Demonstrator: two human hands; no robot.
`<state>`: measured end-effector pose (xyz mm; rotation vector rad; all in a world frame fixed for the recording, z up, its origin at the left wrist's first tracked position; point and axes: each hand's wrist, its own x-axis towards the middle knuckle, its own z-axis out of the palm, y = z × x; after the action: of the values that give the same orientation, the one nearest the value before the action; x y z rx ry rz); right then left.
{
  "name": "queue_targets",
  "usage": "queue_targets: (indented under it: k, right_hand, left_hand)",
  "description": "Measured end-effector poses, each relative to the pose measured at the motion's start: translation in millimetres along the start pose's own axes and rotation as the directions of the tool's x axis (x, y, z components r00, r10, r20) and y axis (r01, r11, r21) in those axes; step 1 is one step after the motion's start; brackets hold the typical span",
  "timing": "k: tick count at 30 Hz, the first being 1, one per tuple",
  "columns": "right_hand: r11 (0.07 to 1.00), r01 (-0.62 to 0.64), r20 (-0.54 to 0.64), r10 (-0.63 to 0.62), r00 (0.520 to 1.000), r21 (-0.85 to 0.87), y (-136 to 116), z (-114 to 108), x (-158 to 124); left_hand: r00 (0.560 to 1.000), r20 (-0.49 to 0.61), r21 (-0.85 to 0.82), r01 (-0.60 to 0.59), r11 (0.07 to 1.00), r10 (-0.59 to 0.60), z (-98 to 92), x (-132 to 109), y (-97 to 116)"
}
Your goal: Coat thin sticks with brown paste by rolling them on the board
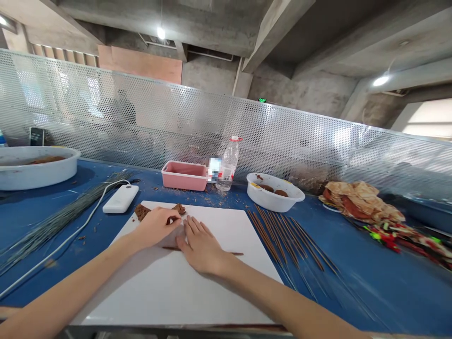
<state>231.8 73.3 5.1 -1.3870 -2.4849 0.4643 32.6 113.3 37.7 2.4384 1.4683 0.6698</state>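
On a white board (pixel 165 287), my right hand (pixel 201 245) lies flat with its fingers stretched out. Under its palm runs a thin brown incense stick (pixel 236 254), whose two ends show on either side. My left hand (pixel 158 227) is just left of it, thumb and fingertips drawn together in a pinch close to the right fingertips. Whatever the pinch holds, if anything, is too small to make out. Behind the left hand, a lump of brown incense dough (pixel 141 212) and a smaller brown piece (pixel 179 208) rest along the board's far edge.
Right of the board lie several coated brown sticks (pixel 282 230). Behind stand a pink box (pixel 184 182), a water bottle (pixel 229 167) and a white basin (pixel 273 200) holding brown lumps. At left are a white power bank (pixel 121 198), thin wires (pixel 67 214) and a large basin (pixel 38 174).
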Motion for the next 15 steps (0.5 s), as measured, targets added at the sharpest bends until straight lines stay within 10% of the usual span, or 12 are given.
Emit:
queue_targets:
  k: [8,15]
  right_hand:
    - [0.993,0.087,0.085,-0.094,0.992,0.083,-29.4,5.1,-63.7]
    - [0.99,0.126,0.033,-0.128,0.991,0.067,-12.5,-3.6,-35.5]
  left_hand:
    - [1.0,-0.016,-0.01,0.008,1.0,-0.008,0.3,-0.8,-0.7]
    - [1.0,-0.024,-0.018,-0.002,1.0,0.002,-2.3,0.2,0.3]
